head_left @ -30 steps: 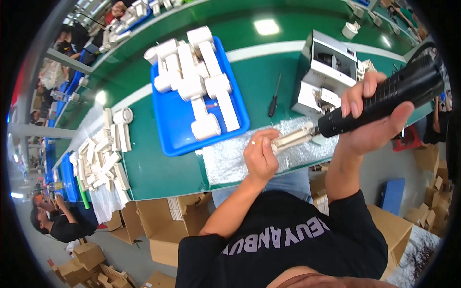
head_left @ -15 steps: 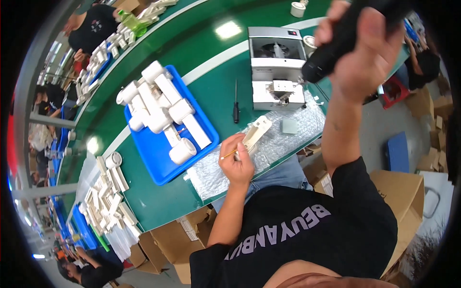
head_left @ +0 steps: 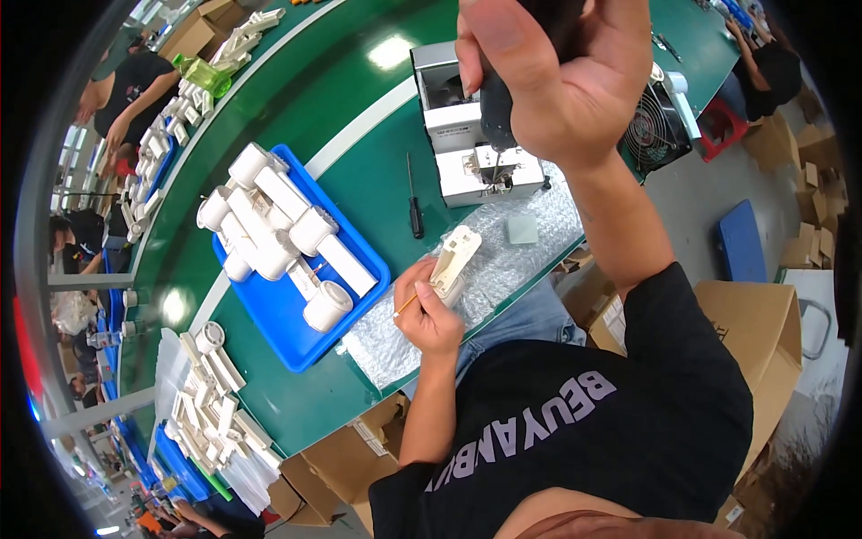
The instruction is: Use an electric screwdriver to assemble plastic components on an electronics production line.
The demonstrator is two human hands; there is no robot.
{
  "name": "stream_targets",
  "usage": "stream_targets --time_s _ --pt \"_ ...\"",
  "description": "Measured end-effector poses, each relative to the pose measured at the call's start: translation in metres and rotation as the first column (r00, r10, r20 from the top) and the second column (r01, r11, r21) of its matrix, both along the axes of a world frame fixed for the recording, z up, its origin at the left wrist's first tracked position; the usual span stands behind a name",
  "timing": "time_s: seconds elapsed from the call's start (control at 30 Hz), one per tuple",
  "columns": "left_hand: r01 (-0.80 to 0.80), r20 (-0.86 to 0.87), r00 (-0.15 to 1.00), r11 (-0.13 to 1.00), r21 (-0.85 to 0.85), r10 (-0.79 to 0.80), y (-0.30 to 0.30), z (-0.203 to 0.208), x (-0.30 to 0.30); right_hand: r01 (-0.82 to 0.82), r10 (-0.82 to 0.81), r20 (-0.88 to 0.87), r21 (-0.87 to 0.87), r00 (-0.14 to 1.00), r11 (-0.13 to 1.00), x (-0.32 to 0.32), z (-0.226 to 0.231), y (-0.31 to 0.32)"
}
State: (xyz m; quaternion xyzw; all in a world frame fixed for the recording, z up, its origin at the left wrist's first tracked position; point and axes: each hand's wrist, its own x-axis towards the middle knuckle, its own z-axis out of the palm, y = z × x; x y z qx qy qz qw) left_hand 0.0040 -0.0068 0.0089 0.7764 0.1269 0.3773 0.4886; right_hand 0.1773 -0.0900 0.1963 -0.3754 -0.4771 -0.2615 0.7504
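My right hand (head_left: pixel 588 103) is wrapped round a black electric screwdriver (head_left: pixel 496 117). Its bit points down at the front of a grey-and-white screw feeder (head_left: pixel 456 135); whether it touches a screw is too small to tell. Lower down, over the bubble wrap (head_left: pixel 386 346), my left hand (head_left: pixel 431 322) grips a cream plastic housing (head_left: pixel 456 253), hollow side up. A thin yellow wire (head_left: pixel 406 305) sticks out past the fingers. A small pale square pad (head_left: pixel 522 230) lies on the wrap beside the housing.
Left of my hands, a blue tray (head_left: pixel 301 355) carries several white round-headed assemblies (head_left: pixel 269 238). A black screwdriver (head_left: pixel 416 216) lies between tray and feeder. Loose white parts (head_left: pixel 215 413) are heaped at the left edge. A black fan (head_left: pixel 654 130) stands on the right; other people work at the far left.
My right hand has brought the electric screwdriver left and down over the feeder's front. The left hand still holds the housing. The whole view has shifted a little.
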Motion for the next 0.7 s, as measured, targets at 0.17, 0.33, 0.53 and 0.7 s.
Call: stream_targets --time_s 0.17,0.33,0.53,0.7 --pt "0.02 -0.004 1.0 1.0 0.025 -0.02 0.004 -0.002 0.0 -0.25 0.234 -0.327 -0.005 0.916 0.968 -0.014 0.003 -0.016" --pt "0.041 -0.004 0.999 0.999 0.035 -0.041 0.003 -0.002 0.0 -0.03 0.025 -0.065 -0.069 0.998 0.997 0.001 0.006 -0.02" --pt "0.013 0.004 1.0 1.0 0.007 -0.013 0.001 -0.001 0.001 0.021 -0.035 0.188 0.073 0.982 0.997 0.039 0.014 -0.001" --pt "0.003 0.003 1.0 1.0 0.002 -0.003 0.001 -0.002 0.001 -0.193 0.188 0.051 0.097 0.981 0.976 0.001 0.003 0.007"
